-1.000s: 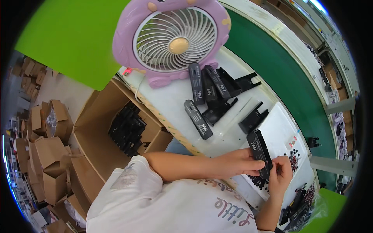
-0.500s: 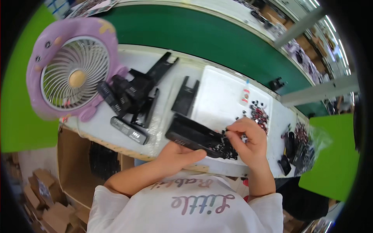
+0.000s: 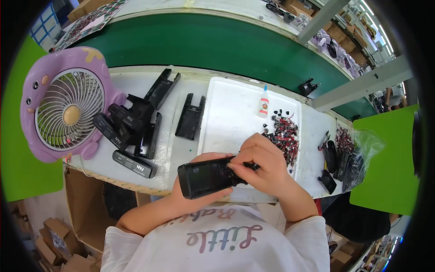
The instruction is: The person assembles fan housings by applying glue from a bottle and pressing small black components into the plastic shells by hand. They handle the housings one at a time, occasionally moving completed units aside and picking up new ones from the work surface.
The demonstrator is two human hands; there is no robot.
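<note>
A black plastic housing (image 3: 206,178), shaped like an open trough, lies across my left hand (image 3: 188,205), tilted so its hollow inside shows. The fingers wrap its far side and the thumb presses along the near edge. At the right end of the housing is my right hand (image 3: 265,165), thumb and index finger pinched together against its inside. Whatever is between those fingertips is too small and too covered to make out. Both hands are above the near edge of a white tray (image 3: 222,113).
In the tray are a pile of small black parts with red wires (image 3: 285,138) and a glue bottle (image 3: 263,104). Similar housings (image 3: 133,120) are heaped beside a purple fan (image 3: 71,113); another housing (image 3: 190,117) lies nearer the tray. A plastic bag (image 3: 362,154) sits right.
The housing has turned so its inside faces up, and it has come slightly left and nearer. My right hand has moved left from over the loose parts into the housing's end.
</note>
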